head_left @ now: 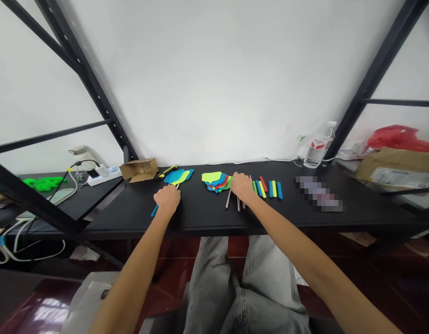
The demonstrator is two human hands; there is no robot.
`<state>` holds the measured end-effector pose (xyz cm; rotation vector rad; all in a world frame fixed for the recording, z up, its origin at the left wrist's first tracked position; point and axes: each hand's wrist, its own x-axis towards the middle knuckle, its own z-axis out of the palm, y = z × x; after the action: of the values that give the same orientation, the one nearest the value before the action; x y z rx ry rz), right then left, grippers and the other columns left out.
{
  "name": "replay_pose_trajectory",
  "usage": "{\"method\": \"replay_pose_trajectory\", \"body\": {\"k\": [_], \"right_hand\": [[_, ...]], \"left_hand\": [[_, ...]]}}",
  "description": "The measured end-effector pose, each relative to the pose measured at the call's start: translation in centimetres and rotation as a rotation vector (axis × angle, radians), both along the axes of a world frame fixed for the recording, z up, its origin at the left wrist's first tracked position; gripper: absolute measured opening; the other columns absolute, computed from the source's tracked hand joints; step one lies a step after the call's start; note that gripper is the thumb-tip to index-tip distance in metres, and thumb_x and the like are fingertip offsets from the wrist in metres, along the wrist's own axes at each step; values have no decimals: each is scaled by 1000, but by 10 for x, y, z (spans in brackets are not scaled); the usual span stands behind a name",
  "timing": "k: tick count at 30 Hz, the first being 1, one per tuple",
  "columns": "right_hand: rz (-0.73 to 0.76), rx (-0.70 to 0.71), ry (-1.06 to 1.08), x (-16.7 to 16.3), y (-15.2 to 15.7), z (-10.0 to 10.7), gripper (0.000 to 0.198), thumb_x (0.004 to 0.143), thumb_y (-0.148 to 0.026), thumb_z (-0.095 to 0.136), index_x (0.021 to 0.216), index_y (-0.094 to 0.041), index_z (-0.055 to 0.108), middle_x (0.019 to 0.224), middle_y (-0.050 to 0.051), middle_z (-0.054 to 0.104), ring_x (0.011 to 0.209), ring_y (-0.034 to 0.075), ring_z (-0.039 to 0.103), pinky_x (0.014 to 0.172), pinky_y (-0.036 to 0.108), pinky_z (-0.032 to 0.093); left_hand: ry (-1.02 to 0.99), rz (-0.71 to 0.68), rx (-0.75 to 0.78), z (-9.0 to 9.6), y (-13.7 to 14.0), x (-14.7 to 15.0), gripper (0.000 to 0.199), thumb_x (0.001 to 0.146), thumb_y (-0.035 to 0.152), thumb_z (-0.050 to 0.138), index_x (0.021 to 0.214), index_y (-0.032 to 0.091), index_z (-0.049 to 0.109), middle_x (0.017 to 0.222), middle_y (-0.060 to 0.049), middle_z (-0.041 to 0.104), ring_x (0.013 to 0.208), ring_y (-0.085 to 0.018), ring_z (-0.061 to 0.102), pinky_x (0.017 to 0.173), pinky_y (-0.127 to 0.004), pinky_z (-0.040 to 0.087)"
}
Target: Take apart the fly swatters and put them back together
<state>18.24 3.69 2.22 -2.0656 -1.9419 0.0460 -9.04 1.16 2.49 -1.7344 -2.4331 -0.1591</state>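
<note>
My left hand is closed around the shaft of a fly swatter, whose blue grip sticks out below the fist. Flat blue and yellow-green swatter heads lie just beyond it. My right hand has its fingers bent down over several thin metal rods; their upper parts are hidden under it. Left of that hand is a fanned stack of coloured swatter heads in yellow, blue, red and green. To its right, coloured grips lie side by side.
An open cardboard box and a yellow-black cutter stand at the back left of the black table. A water bottle is at the back right, near a blurred-out item. Black frame posts rise at both sides.
</note>
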Motion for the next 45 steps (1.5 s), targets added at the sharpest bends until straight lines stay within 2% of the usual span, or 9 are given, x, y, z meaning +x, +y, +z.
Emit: {"method": "replay_pose_trajectory", "body": {"k": [8, 15, 20, 24, 28, 32, 38, 42, 45], "right_hand": [[85, 120, 168, -5, -18, 16, 22, 96, -27, 50, 100, -13, 67, 96, 18, 71, 97, 30, 68, 80, 34, 48], [440, -102, 1357, -48, -27, 17, 43, 92, -54, 53, 78, -17, 68, 70, 6, 67, 61, 16, 62, 55, 24, 45], [231, 11, 1818, -44, -20, 21, 31, 89, -42, 61, 70, -17, 59, 62, 0, 60, 52, 11, 52, 49, 23, 41], [-1, 125, 2100, 20, -5, 37, 32, 98, -35, 45, 70, -21, 44, 54, -5, 47, 46, 9, 46, 47, 21, 42], [51, 278, 1979, 106, -5, 33, 30, 96, -42, 50, 74, -22, 43, 53, -9, 39, 40, 7, 35, 38, 19, 29], [5, 328, 1605, 154, -25, 2, 40, 81, -59, 63, 78, -21, 51, 56, -8, 44, 39, 7, 36, 35, 20, 24], [46, 352, 1453, 174, -46, -34, 47, 75, -65, 67, 79, -19, 58, 56, -7, 45, 38, 6, 36, 34, 18, 22], [98, 353, 1381, 179, -51, -37, 44, 78, -61, 65, 80, -17, 61, 57, -6, 46, 39, 5, 36, 35, 18, 21], [163, 298, 1341, 173, -58, -34, 41, 80, -58, 63, 84, -17, 63, 55, -7, 46, 37, 5, 35, 35, 19, 21]], "left_hand": [[-63, -132, -36, 21, -14, 22, 42, 97, 38, 34, 108, 12, 65, 114, -23, 67, 109, -38, 65, 88, -47, 49], [-333, -394, 160, 40, -49, 102, 39, 100, 48, 31, 115, 18, 51, 99, -18, 70, 98, -35, 68, 82, -44, 49], [-702, -572, 247, 22, -62, 151, 23, 100, 34, 35, 116, 18, 40, 103, -17, 68, 92, -29, 68, 79, -38, 48], [-931, -655, 147, 0, -76, 178, 21, 99, 38, 37, 111, 21, 39, 85, -8, 67, 84, -25, 68, 79, -36, 48], [-873, -682, 60, -3, -70, 213, 24, 98, 41, 36, 113, 22, 41, 86, -8, 67, 89, -28, 68, 82, -38, 47], [-771, -668, 38, 13, -30, 266, 29, 94, 30, 42, 120, 17, 43, 104, -19, 68, 103, -33, 67, 86, -41, 46], [-679, -669, -39, 19, 12, 324, 45, 87, 20, 52, 130, 9, 41, 125, -29, 58, 117, -36, 61, 90, -41, 46], [-613, -674, 22, 9, 18, 318, 41, 87, 23, 55, 127, 12, 49, 132, -25, 54, 121, -36, 58, 96, -43, 44], [-822, -686, 116, 6, 21, 302, 37, 89, 33, 56, 121, 15, 56, 127, -20, 59, 119, -32, 58, 97, -40, 44]]}}
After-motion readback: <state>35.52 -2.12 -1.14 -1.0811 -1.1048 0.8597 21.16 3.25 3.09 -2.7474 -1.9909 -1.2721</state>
